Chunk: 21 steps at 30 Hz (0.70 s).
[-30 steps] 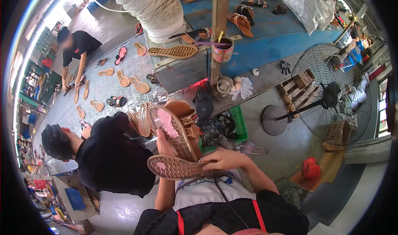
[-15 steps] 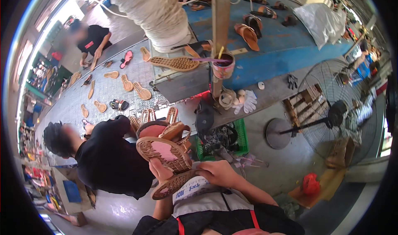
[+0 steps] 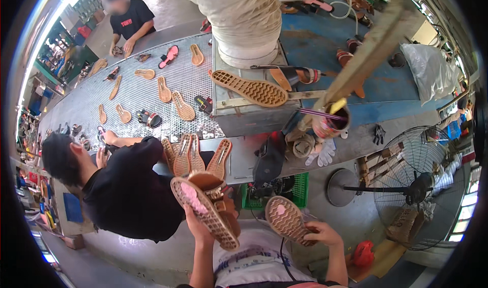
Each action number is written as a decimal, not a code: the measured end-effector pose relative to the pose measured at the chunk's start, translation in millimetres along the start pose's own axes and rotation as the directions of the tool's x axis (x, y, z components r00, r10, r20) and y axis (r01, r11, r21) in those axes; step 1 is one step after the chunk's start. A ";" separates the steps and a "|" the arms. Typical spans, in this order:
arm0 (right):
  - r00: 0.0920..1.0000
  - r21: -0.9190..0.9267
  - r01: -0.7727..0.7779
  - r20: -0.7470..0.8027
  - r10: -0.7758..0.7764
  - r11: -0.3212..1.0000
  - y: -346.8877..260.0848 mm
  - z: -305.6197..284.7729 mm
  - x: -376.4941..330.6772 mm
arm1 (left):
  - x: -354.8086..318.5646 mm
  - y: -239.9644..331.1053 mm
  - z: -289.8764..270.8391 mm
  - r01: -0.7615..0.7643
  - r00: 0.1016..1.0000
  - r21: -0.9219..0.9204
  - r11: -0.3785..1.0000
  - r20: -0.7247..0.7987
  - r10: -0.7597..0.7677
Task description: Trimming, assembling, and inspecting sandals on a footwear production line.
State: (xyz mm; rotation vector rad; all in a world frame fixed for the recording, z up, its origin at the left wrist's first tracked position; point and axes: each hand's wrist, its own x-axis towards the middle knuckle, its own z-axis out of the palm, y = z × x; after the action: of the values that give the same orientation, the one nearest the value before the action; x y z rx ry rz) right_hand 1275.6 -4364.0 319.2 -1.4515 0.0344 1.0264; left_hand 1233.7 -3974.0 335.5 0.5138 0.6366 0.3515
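My left hand (image 3: 198, 228) grips a brown sandal (image 3: 207, 214) from below, its sole tilted with a pink patch on the bottom. Brown straps bunch behind that sole, and whether they belong to one sandal or two I cannot tell. To the right, my right hand (image 3: 324, 234) pinches one end of a brown shoe sole (image 3: 287, 219) with zigzag tread and a small pink spot. Any upper on it is hidden from me. The two pieces are apart, both held in front of my grey-white apron (image 3: 249, 260).
A co-worker in black (image 3: 129, 189) sits close on my left; another (image 3: 133, 26) stands across the mesh-topped table (image 3: 147, 92) with scattered soles. Ahead are a can (image 3: 330, 125) on a post, a white duct (image 3: 239, 23) and a green basket (image 3: 301, 191). A fan (image 3: 414, 186) stands right.
My right hand has moved right and away from my left, carrying the sole that was below the sandal. The left-hand sandal has tilted steeper. The view has shifted, and the near co-worker's head has turned.
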 end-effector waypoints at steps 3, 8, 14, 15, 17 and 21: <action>0.989 0.389 -0.087 -0.077 0.127 0.917 42.5 -8.7 3.6 | 11.8 -17.4 -48.1 -0.003 0.994 0.037 0.999 -0.108 0.007; 0.896 0.472 -0.052 -0.367 0.250 0.880 113.0 0.3 16.8 | 20.6 -55.2 -85.7 0.108 0.971 0.146 0.983 -0.229 -0.073; 0.744 0.568 -0.114 -0.495 0.449 0.815 189.3 16.4 6.7 | 17.8 -75.5 -132.8 0.282 0.931 0.352 0.892 -0.325 -0.166; 0.710 0.592 -0.160 -0.487 0.509 0.790 199.3 18.2 4.9 | 18.4 -63.0 -116.8 0.404 0.862 0.315 0.859 -0.446 -0.243; 0.673 0.616 -0.204 -0.476 0.566 0.761 220.6 19.1 -4.6 | 15.8 -57.5 -122.3 0.516 0.769 0.216 0.829 -0.544 -0.336; 0.635 0.649 -0.144 -0.518 0.573 0.747 251.9 13.1 -10.1 | 21.1 -59.9 -118.8 0.493 0.768 0.220 0.842 -0.564 -0.303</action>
State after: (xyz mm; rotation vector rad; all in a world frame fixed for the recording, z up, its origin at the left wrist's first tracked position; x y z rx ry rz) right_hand 1115.3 -4410.7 129.9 -1.2070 1.1690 0.6334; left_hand 1182.7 -3972.5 210.9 0.6166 1.3275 -0.0615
